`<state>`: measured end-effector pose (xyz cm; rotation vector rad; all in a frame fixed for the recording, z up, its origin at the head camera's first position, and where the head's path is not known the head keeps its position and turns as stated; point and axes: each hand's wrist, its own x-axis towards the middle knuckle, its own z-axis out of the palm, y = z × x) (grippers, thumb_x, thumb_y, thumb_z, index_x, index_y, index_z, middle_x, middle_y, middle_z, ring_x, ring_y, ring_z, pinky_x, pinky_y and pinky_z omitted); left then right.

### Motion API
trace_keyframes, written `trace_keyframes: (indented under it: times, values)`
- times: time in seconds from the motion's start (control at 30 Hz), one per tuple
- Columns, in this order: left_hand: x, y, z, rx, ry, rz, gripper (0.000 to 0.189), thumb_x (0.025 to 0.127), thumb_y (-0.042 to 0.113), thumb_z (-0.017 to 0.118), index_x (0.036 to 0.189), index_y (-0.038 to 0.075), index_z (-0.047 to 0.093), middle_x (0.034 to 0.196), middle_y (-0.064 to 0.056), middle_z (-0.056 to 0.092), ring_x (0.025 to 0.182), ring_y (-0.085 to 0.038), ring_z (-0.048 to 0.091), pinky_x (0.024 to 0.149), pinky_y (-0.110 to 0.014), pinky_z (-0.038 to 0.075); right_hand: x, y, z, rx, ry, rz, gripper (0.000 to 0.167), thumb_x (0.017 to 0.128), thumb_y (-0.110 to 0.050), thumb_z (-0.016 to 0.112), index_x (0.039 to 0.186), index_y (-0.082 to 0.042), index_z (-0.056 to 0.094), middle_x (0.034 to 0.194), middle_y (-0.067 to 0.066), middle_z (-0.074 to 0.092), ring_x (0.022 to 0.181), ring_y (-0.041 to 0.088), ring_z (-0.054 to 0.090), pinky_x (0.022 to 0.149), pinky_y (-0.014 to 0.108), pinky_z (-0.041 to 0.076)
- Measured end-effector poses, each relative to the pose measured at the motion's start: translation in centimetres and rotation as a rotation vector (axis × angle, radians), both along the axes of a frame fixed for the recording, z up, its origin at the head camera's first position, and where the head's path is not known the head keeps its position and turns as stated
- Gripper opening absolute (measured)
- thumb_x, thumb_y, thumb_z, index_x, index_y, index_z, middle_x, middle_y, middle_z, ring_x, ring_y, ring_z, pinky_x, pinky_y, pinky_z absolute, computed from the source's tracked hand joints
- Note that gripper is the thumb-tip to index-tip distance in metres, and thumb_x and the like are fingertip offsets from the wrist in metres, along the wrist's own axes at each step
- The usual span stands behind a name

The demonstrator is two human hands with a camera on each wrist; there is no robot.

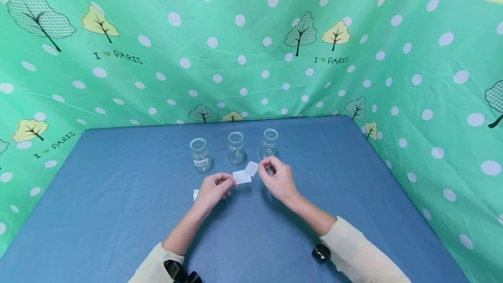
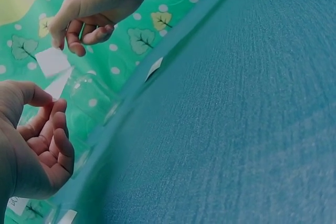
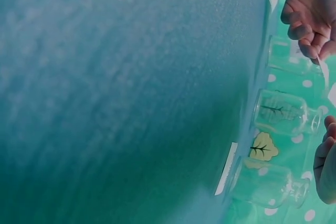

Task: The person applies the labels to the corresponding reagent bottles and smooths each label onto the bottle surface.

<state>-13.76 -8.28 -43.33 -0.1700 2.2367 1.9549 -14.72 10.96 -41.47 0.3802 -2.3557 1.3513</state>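
Observation:
My left hand (image 1: 213, 190) pinches a white paper label (image 1: 241, 177) at its left edge between thumb and forefinger. A second white paper piece (image 1: 252, 168) is pinched at its right side by my right hand (image 1: 278, 177). The two pieces meet at a corner, held above the table; whether they are joined there I cannot tell. Just behind the hands stand three clear glass jars in a row: the left jar (image 1: 199, 155) bears a white label with dark print, while the middle jar (image 1: 236, 148) and right jar (image 1: 269, 144) show none.
A small white piece (image 1: 196, 194) lies on the blue tablecloth (image 1: 118, 222) beside my left hand. Another white strip (image 3: 226, 169) rests near the right jar, seen in the right wrist view. A green dotted curtain (image 1: 157, 56) borders the table at the back and sides.

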Motion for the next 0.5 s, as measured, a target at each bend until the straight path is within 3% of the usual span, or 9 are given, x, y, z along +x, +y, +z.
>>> trace_keyframes:
  times: [0.37,0.5]
  values:
    - [0.00,0.20,-0.72,-0.025,0.040,-0.087,0.016,0.084,0.008,0.062,0.094,-0.004,0.067,0.078,-0.011,0.069,0.054,-0.011,0.052,0.049,-0.021,0.041,-0.01,-0.14,0.05,0.013,0.006,0.002,0.005,0.083,-0.009,0.060,0.080,-0.008,0.064,0.067,0.001,0.059,0.052,0.003,0.041,0.049,0.018,0.037]
    - [0.03,0.27,-0.97,-0.045,0.044,-0.102,0.015,0.084,0.007,0.062,0.094,-0.003,0.067,0.077,-0.008,0.069,0.055,-0.010,0.052,0.048,-0.021,0.041,0.02,-0.12,0.06,0.012,0.009,0.005,0.005,0.083,-0.009,0.060,0.080,-0.007,0.064,0.067,0.001,0.059,0.053,0.002,0.041,0.049,0.018,0.038]
